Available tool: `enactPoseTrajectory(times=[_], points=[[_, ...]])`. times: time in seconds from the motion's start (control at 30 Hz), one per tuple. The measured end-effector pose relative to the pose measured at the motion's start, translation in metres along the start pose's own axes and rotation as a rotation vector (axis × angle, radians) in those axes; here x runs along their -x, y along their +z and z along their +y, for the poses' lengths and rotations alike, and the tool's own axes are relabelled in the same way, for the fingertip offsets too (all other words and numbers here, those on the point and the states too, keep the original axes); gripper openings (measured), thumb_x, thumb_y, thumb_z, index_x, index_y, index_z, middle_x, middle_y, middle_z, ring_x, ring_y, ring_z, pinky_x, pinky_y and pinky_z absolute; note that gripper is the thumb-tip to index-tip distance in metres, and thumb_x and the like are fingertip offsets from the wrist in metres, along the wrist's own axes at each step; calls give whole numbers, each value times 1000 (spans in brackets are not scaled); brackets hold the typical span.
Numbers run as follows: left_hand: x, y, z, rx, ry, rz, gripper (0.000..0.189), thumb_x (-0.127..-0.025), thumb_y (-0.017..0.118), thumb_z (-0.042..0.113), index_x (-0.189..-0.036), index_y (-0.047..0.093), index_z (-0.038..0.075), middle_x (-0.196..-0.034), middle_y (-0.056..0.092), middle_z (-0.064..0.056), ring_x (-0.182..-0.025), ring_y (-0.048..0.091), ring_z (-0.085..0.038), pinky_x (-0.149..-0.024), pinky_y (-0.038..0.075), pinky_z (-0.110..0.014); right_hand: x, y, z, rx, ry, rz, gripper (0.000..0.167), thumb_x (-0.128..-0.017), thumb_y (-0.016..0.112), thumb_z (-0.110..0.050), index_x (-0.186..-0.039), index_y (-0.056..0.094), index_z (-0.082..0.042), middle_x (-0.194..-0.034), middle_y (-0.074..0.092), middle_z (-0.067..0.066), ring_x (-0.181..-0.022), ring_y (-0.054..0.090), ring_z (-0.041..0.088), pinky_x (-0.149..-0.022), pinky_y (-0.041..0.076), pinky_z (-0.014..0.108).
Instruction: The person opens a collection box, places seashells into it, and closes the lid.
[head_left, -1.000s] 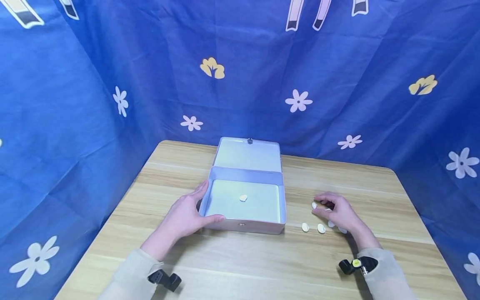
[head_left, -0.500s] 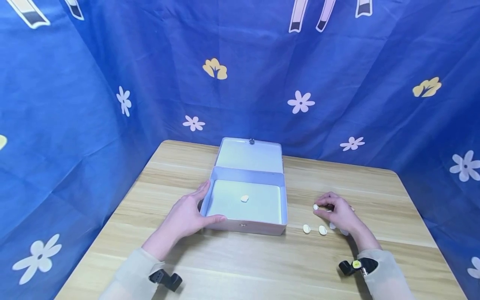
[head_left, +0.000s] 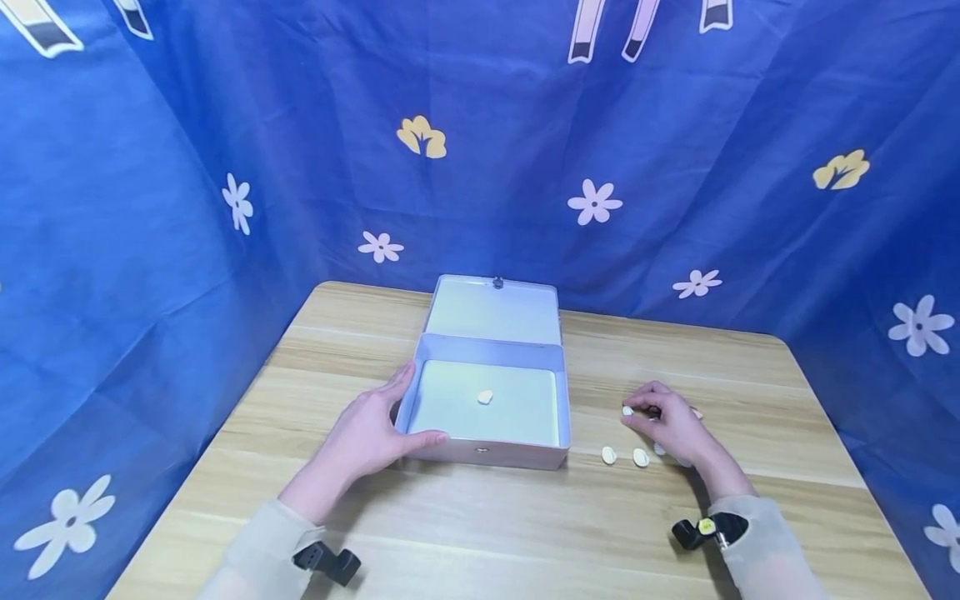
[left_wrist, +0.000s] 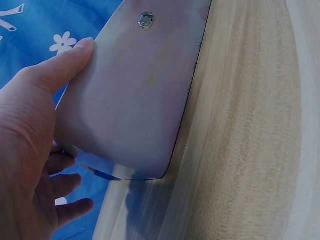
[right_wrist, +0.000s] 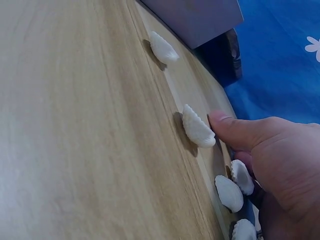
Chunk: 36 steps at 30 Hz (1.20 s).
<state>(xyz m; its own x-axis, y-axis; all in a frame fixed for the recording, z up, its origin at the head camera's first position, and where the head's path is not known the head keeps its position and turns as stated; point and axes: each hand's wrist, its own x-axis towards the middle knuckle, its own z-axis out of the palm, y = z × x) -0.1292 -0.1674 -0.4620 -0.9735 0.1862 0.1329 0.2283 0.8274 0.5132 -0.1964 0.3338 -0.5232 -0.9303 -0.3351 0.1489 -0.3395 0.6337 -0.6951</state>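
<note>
A pale metal box (head_left: 480, 454) stands on the table with its lid (head_left: 495, 308) laid back. One white seashell (head_left: 485, 397) lies on its floor. My left hand (head_left: 367, 429) holds the box at its near left corner, thumb on the front wall and fingers along the left side. To the right of the box, my right hand (head_left: 669, 423) pinches a small white seashell (head_left: 627, 411) between thumb and fingertips, low over the table. Several more shells lie around and under that hand, such as a ridged shell (right_wrist: 198, 129) near the thumb and another shell (right_wrist: 229, 193) below the palm.
The wood-grain table (head_left: 480, 533) ends at the back and sides against a blue curtain (head_left: 510, 150) with flower prints. A keyhole lock (left_wrist: 146, 20) sits on the box's front wall. One shell (head_left: 608, 455) lies between the box and my right hand.
The right thumb and fingers have closed onto a shell that lay at their tips. My left hand and the box stay put; the head view shifts slightly.
</note>
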Motion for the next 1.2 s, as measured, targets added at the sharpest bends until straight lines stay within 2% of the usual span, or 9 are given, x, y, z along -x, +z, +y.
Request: enactPoseTrajectory(times=[0.17, 0.4, 0.53, 0.8, 0.97, 1.2], points=[[0, -1, 0, 3, -7, -4, 129, -73, 79, 81, -166, 31, 6, -167, 34, -9, -147, 42, -44, -117, 38, -61, -1, -1, -4, 11, -16, 10, 24, -95, 83, -15, -115, 78, -4, -112, 68, 1, -99, 64, 20, -85, 54, 29], [1, -1, 0, 6, -4, -4, 128, -74, 79, 81, -165, 33, 4, -167, 35, -11, -145, 44, -47, -115, 40, -62, -2, -6, -15, -17, 39, -3, 28, -97, 80, -17, -121, 76, -4, -101, 72, -2, -89, 65, 18, -75, 55, 28], [0, -1, 0, 1, -7, -5, 128, -73, 80, 80, -165, 33, 4, -167, 35, -10, -145, 44, -47, -115, 40, -62, -5, -10, -24, -12, 53, 0, 30, -99, 77, -18, -124, 75, -2, -102, 74, -1, -88, 67, 19, -74, 57, 29], [0, -1, 0, 9, 11, 6, 130, -72, 76, 85, -164, 34, 2, -166, 36, -12, -144, 45, -48, -114, 41, -63, -7, -15, -39, -22, 26, 18, 34, -101, 76, -21, -128, 73, -1, -103, 75, -1, -89, 68, 19, -77, 58, 31], [-1, 1, -2, 11, 9, 4, 132, -71, 74, 87, -165, 33, 4, -166, 36, -11, -145, 44, -45, -115, 40, -61, -9, -17, -52, -32, 8, 20, 33, -100, 77, -19, -128, 73, -3, -109, 76, 1, -92, 69, 21, -79, 59, 32], [0, 1, -2, 18, 10, 3, 130, -72, 78, 83, -164, 34, 3, -167, 35, -11, -146, 43, -45, -115, 40, -61, -13, -18, -71, -34, -50, 29, 29, -99, 78, -15, -126, 75, -8, -109, 76, -1, -95, 69, 20, -84, 58, 37]])
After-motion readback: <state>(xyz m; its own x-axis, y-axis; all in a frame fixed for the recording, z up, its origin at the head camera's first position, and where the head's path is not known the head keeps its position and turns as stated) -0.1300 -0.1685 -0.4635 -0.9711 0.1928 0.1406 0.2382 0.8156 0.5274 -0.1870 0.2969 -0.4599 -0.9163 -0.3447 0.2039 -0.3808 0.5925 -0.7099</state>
